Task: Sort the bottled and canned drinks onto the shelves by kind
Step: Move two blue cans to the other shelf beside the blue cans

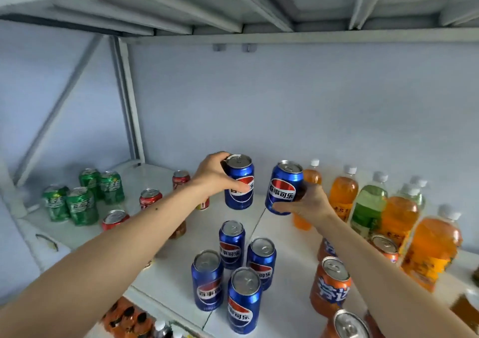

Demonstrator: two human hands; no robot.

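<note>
The left forearm hides part of the red cans [150,197]; the exact count behind it cannot be determined. Orange cans [330,283] at the lower right are cut off by the frame edge, and items on the lower shelf are too blurred to identify.

The left hand [215,174] grasps a blue can [239,182], thumb across the label and fingers curled behind the rim. The right hand [308,202] grasps a second blue can [283,188], tilted slightly, with fingers wrapped round its right side. Both cans appear raised above the white shelf [282,234].

Below the fingers, four blue cans [233,267] stand upright in a cluster. Green cans [80,197] stand well to the left of the left hand. Orange and green bottles [368,205] stand just right of the right hand.
</note>
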